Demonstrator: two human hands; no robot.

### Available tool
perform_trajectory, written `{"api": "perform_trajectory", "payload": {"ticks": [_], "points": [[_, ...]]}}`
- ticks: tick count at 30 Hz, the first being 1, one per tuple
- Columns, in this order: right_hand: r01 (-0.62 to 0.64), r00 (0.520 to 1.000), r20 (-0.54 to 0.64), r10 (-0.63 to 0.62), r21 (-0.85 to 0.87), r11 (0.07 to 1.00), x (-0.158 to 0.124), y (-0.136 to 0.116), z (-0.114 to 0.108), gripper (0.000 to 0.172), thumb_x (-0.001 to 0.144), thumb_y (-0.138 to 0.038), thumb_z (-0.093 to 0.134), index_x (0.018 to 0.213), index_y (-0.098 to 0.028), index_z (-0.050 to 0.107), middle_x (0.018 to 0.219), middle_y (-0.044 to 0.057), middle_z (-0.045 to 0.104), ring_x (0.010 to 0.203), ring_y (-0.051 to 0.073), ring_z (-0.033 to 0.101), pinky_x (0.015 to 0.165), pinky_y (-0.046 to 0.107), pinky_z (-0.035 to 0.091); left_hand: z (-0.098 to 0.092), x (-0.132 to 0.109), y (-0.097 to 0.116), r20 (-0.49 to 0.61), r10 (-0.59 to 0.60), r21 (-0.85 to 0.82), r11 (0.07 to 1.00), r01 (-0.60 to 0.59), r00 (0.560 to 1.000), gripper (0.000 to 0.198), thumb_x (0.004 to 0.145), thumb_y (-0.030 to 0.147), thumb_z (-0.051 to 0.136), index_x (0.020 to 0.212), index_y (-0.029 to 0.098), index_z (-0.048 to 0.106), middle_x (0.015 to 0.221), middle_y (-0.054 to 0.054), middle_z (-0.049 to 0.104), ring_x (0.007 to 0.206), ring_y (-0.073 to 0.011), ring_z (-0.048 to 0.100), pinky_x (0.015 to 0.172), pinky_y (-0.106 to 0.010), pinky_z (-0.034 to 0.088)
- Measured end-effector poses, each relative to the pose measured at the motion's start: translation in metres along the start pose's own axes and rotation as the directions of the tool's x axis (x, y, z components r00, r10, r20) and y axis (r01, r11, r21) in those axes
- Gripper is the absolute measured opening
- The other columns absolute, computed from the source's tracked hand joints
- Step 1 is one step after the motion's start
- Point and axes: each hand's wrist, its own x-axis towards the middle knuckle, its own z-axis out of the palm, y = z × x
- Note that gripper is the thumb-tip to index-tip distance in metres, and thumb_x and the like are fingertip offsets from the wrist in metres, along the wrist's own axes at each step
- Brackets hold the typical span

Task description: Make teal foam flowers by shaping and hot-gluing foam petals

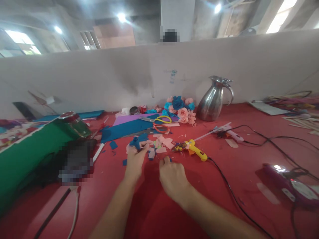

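My left hand [136, 158] pinches a small blue paper piece [136, 142] above the red table [149, 205]. My right hand [171, 176] rests knuckles-up on the table with its fingers curled under; whatever is in them is hidden. Pink and blue paper scraps [159, 146] lie just beyond both hands. A yellow glue gun [195, 150] lies to the right of the scraps, its black cord running toward me. Yellow-and-orange scissors [160, 123] sit on blue and purple paper sheets [129, 127] farther back.
A cluster of pink and blue paper flowers [181, 109] and a steel jug [213, 99] stand by the grey back wall. A second glue gun [229, 132] and a purple power strip [291, 186] lie at right. A green roll [27, 156] and jar [74, 124] are at left.
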Motion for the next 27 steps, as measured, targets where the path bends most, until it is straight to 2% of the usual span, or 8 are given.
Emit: {"api": "perform_trajectory", "payload": {"ticks": [6,9,12,17,20,23,25,27], "points": [[0.126,0.988,0.091,-0.126,0.001,0.992,-0.008,0.001,-0.004,0.027,0.078,0.001,0.045,0.093,-0.011,0.064,0.082,0.015,0.068,0.071,0.023,0.068,0.056,0.028,0.049,0.001,0.002,-0.004,0.063,0.026,0.025,0.999,-0.028,0.998,0.017,0.071,0.033,0.064,0.070,0.017,0.068,0.057,0.000,0.059,0.063,-0.0161,0.055,0.060,-0.027,0.041],[0.167,0.983,0.056,-0.172,0.082,0.982,-0.017,0.011,-0.011,0.017,0.081,-0.016,0.053,0.094,-0.016,0.063,0.089,0.011,0.068,0.074,0.023,0.068,0.058,0.029,0.050,0.002,0.001,0.000,0.066,0.033,0.033,0.999,-0.035,0.997,0.014,0.069,0.032,0.065,0.066,0.018,0.067,0.053,0.001,0.056,0.062,-0.0160,0.053,0.060,-0.027,0.040],[0.078,0.996,0.024,-0.081,0.095,0.992,-0.025,0.024,-0.011,0.026,0.081,-0.032,0.056,0.103,-0.018,0.062,0.104,0.010,0.065,0.076,0.023,0.067,0.061,0.030,0.050,0.004,0.000,0.001,0.076,0.028,0.005,1.000,-0.028,0.997,0.015,0.067,0.032,0.065,0.069,0.018,0.068,0.054,0.001,0.056,0.061,-0.0161,0.053,0.059,-0.027,0.039],[0.052,0.998,0.037,-0.053,0.035,0.998,-0.032,0.034,0.005,0.026,0.085,-0.011,0.043,0.098,-0.017,0.065,0.101,0.009,0.066,0.069,0.017,0.067,0.058,0.025,0.046,0.004,0.002,-0.005,0.066,0.007,-0.056,0.998,-0.003,0.998,0.013,0.066,0.030,0.066,0.065,0.017,0.066,0.058,0.001,0.059,0.061,-0.0145,0.052,0.058,-0.026,0.038],[0.005,0.996,-0.088,0.017,0.241,0.970,-0.032,0.038,0.013,0.023,0.084,-0.011,0.046,0.090,-0.019,0.066,0.091,0.006,0.069,0.073,0.016,0.065,0.062,0.024,0.045,0.003,0.002,-0.004,0.087,0.003,-0.065,0.998,0.002,0.996,0.015,0.065,0.031,0.067,0.067,0.017,0.067,0.057,0.000,0.058,0.060,-0.0145,0.052,0.058,-0.026,0.038],[0.008,0.984,-0.144,0.105,0.624,0.781,-0.027,0.051,0.015,0.016,0.083,-0.019,0.050,0.085,-0.019,0.066,0.075,0.001,0.069,0.064,0.013,0.062,0.058,0.022,0.044,0.003,0.000,0.001,0.160,-0.008,-0.062,0.998,0.018,0.987,0.018,0.064,0.035,0.068,0.066,0.017,0.068,0.055,0.000,0.058,0.059,-0.0145,0.051,0.057,-0.026,0.039],[0.020,0.978,-0.153,0.141,0.741,0.671,-0.022,0.067,0.011,0.020,0.085,-0.025,0.047,0.088,-0.018,0.066,0.071,0.001,0.068,0.056,0.013,0.059,0.054,0.023,0.044,0.003,-0.002,0.005,0.195,-0.027,-0.058,0.998,0.040,0.981,0.020,0.063,0.038,0.069,0.064,0.018,0.069,0.054,0.001,0.058,0.058,-0.0149,0.051,0.057,-0.027,0.039],[-0.027,0.939,-0.240,0.248,0.667,0.745,-0.017,0.088,0.004,0.025,0.087,-0.029,0.045,0.096,-0.018,0.066,0.084,0.005,0.070,0.068,0.016,0.062,0.064,0.027,0.046,0.003,-0.002,0.006,0.198,-0.040,-0.076,0.995,0.056,0.979,0.022,0.062,0.040,0.070,0.065,0.018,0.069,0.055,0.000,0.059,0.059,-0.0157,0.053,0.058,-0.027,0.040]]}}
